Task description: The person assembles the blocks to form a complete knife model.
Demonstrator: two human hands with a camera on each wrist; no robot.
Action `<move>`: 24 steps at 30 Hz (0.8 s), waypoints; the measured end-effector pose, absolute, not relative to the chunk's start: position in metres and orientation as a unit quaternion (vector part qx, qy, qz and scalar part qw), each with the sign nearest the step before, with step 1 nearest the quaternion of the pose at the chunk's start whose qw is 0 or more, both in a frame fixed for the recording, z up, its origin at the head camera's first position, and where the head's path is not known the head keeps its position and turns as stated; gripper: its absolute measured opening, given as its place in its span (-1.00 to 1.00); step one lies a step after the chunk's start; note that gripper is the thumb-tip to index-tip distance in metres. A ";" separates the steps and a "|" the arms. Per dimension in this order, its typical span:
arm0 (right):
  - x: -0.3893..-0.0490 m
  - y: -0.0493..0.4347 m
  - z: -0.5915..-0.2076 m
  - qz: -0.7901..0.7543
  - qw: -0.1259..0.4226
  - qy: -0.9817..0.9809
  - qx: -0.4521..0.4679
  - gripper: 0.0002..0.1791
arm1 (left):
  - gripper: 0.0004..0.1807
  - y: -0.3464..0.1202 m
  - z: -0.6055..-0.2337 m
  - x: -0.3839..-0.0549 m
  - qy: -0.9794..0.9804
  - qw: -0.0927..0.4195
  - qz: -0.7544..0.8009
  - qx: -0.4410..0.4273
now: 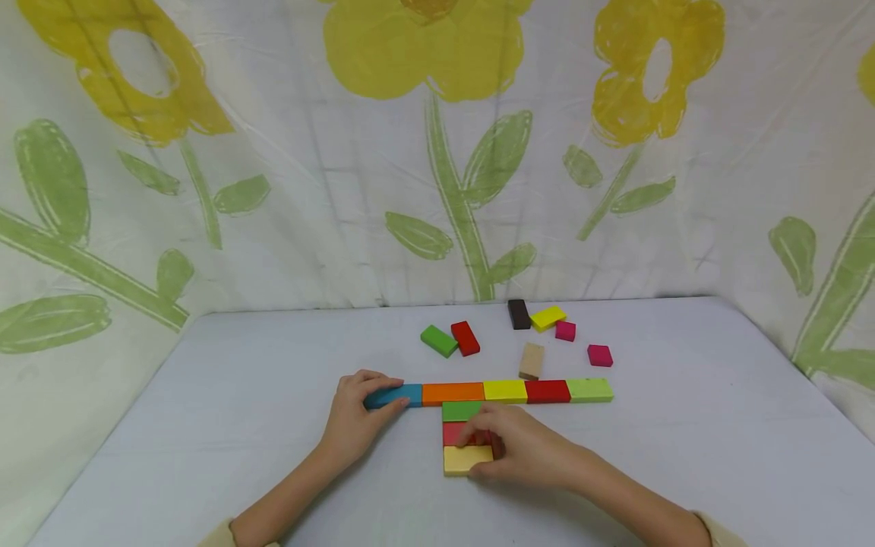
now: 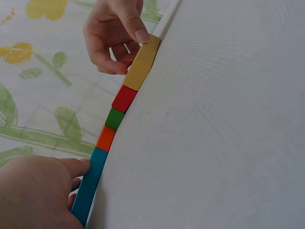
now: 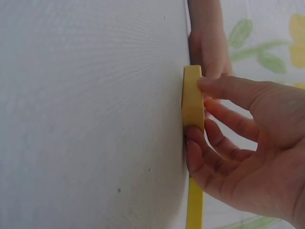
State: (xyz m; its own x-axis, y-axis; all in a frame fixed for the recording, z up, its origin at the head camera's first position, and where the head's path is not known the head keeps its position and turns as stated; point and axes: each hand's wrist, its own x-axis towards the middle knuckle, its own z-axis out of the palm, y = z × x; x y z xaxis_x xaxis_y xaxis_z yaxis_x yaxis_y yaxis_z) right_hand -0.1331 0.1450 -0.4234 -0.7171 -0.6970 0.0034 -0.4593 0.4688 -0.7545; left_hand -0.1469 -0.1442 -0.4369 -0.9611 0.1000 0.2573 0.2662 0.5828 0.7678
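A row of coloured wooden blocks lies across the table, running blue [image 1: 399, 395], orange [image 1: 453, 392], yellow [image 1: 504, 391], red [image 1: 547, 391] and light green [image 1: 591, 390]. My left hand [image 1: 358, 418] holds the blue block at its left end, thumb along the near side and fingers at the far side. Below the orange block a short column comes toward me: a green block [image 1: 461, 411], a pinkish-red block [image 1: 454, 434] and a pale yellow block [image 1: 459, 460]. With thumb and curled fingers, my right hand [image 1: 529, 452] grips the pale yellow block at its right part.
Behind the row lie loose blocks: green [image 1: 439, 341], red [image 1: 465, 339], dark brown [image 1: 519, 314], yellow [image 1: 548, 318], beige [image 1: 532, 360] and two small pink ones, one beside the yellow [image 1: 565, 330] and one farther right [image 1: 600, 355]. A flower-printed cloth [image 1: 301, 251] hangs behind the table.
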 end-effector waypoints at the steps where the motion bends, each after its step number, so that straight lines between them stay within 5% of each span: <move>1: -0.135 0.146 -0.428 -0.392 0.158 0.841 -0.338 -0.65 | -0.74 -0.144 -0.437 -0.147 -0.885 0.092 -0.446 -0.103; 18: -0.131 0.142 -0.410 -0.399 0.166 0.836 -0.338 -0.67 | -0.74 -0.144 -0.435 -0.146 -0.883 0.090 -0.451 -0.101; 24: -0.141 0.147 -0.434 -0.414 0.171 0.827 -0.341 -0.64 | -0.73 -0.144 -0.435 -0.147 -0.885 0.093 -0.446 -0.100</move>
